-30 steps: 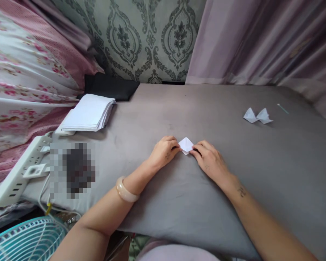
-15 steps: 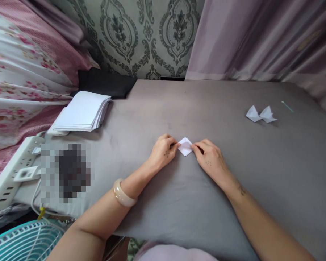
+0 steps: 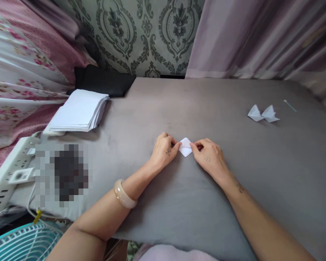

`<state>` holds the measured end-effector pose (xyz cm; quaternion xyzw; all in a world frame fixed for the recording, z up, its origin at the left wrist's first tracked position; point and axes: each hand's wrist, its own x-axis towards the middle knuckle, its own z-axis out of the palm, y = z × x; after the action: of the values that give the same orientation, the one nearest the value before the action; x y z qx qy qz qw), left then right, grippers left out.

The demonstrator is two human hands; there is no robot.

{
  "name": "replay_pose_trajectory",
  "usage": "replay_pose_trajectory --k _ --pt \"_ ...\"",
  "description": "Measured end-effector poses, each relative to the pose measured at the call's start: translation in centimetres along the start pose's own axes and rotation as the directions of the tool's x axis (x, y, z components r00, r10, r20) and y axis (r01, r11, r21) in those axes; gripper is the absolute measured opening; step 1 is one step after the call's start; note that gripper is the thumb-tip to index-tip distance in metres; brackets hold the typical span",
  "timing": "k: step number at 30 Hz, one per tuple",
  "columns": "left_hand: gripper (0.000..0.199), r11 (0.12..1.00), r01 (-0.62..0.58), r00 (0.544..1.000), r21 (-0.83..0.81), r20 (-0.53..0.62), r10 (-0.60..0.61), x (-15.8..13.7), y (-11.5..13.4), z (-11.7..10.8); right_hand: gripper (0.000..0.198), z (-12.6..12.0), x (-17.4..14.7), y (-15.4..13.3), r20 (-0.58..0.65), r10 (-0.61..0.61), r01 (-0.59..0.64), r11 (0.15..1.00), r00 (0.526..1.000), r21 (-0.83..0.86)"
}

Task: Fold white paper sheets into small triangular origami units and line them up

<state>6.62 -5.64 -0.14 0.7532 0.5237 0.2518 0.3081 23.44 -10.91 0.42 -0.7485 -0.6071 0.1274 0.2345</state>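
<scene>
Bench: grey cloth top (image 3: 157,112), somewhat wrinkled, running from the person's lap to the wall.
Fan: teal guard (image 3: 24,243), bottom left corner, below bench level.
Bangle: pale ring (image 3: 124,195) around the left wrist.
Left hand: (image 3: 164,150) thumb and fingers pinched narrow; grip holds the small paper by its left corner.
Right hand: (image 3: 209,156) mirror of that, grip narrow on the right corner, dark marks on the back of the hand.
Small paper: white folded diamond (image 3: 186,148), mid-bench, between both hands, crease running across. Contact with the cloth: can't tell.
Power strip: white (image 3: 2,188), left edge, white adapter (image 3: 21,175) plugged in. Item just beside it is pixelated, unreadable.
Paper stack: white sheets (image 3: 80,110), far left, edges uneven.
Folded pieces: two pointed white paper shapes (image 3: 270,114), far right, side by side; can't tell if joined.
Swab: thin green stick (image 3: 290,105), white tip, near the pieces.
Black item: flat (image 3: 103,81), behind the stack.
Backdrop: patterned wallpaper (image 3: 146,40), mauve curtain (image 3: 228,40) at right, floral cloth (image 3: 21,72) at left.
</scene>
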Motion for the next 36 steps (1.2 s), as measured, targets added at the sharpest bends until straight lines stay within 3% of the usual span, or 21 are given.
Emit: replay_pose_trajectory --k 24,27,30,33,36 --pt "0.017 0.994 0.019 0.997 0.104 0.068 -0.026 0.2 0.0 -0.4 0.024 -0.6 0.3 -0.6 0.128 0.105 -0.1 0.994 0.986 -0.046" --pt "0.015 0.988 -0.066 0.997 0.14 0.05 0.059 0.1 -0.2 -0.3 0.025 -0.5 0.4 -0.6 0.124 0.098 -0.091 0.994 0.987 -0.058" --pt "0.024 0.945 -0.269 0.961 0.188 0.12 0.249 0.1 -0.1 -0.2 0.025 -0.3 0.6 -0.1 0.1 0.065 -0.061 0.997 0.993 -0.042" --pt "0.034 0.891 -0.411 0.904 0.194 0.21 0.372 0.3 -0.2 -0.1 0.025 -0.3 0.7 1.3 0.096 0.049 -0.063 0.987 0.994 0.145" --pt "0.035 0.883 -0.432 0.897 0.186 0.196 0.397 0.5 -0.5 0.1 0.025 -0.7 0.0 2.7 0.083 0.087 -0.113 0.912 0.993 0.395"
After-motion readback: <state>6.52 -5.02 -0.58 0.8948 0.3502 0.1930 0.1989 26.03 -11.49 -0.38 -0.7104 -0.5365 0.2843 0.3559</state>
